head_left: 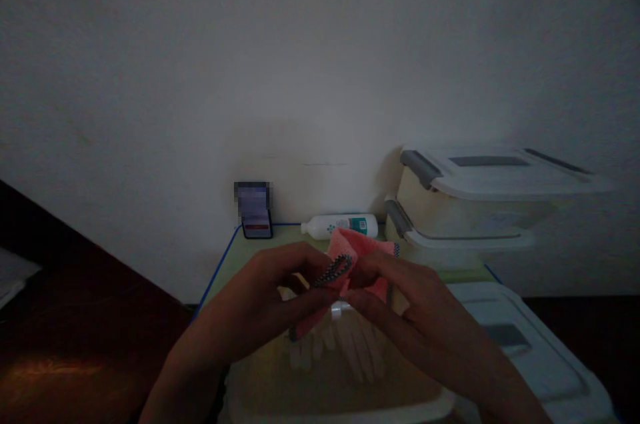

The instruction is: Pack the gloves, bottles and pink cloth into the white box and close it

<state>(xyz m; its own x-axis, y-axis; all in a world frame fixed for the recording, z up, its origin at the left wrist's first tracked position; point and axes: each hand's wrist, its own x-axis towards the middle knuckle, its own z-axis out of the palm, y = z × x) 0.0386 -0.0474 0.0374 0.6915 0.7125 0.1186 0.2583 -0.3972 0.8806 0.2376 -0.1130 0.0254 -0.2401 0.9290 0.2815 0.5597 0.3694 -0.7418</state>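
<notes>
A pink cloth (367, 244) with a dark-and-light patterned edge is bunched between my two hands. My left hand (270, 297) pinches it from the left, near a folded loop of the edging. From the right, my right hand (405, 291) grips it with thumb and fingers close together. One corner of the cloth hangs down below my left hand. Beneath both hands stands a pale-rimmed tub (340, 404); hand-like shapes inside it look like reflections on water. Just behind the cloth, a white bottle (333, 227) with a green label lies on its side.
A phone (257, 214) leans upright against the wall at the back left of the light green tabletop (225, 274). Stacked storage boxes with grey handles (465, 211) stand at the back right. Nearer, a pale lid (540, 357) with a grey handle lies right of the tub.
</notes>
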